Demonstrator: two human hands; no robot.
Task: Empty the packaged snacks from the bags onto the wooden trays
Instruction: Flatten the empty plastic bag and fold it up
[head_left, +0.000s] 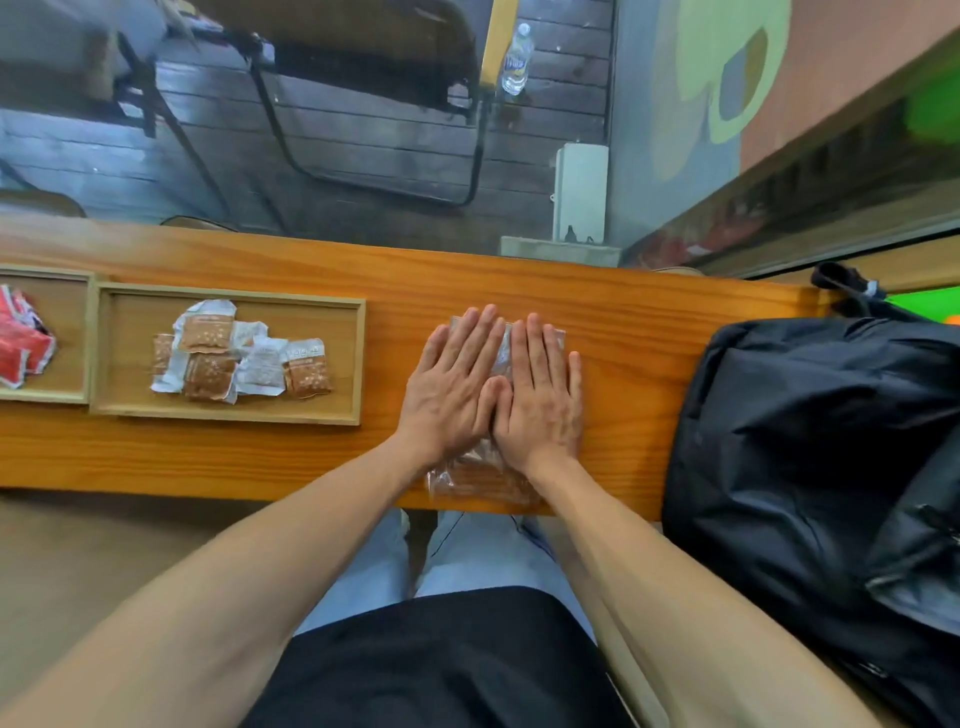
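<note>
A clear plastic bag lies flat on the wooden table, its near end reaching the table's front edge. My left hand and my right hand rest side by side on top of it, palms down, fingers spread and flat. Left of the hands, a wooden tray holds several brown-and-white snack packets. At the far left, a second wooden tray holds red snack packets, partly cut off by the frame.
A black backpack fills the table's right end, close to my right hand. Beyond the table's far edge stand chairs on a dark plank floor, a water bottle and a white box.
</note>
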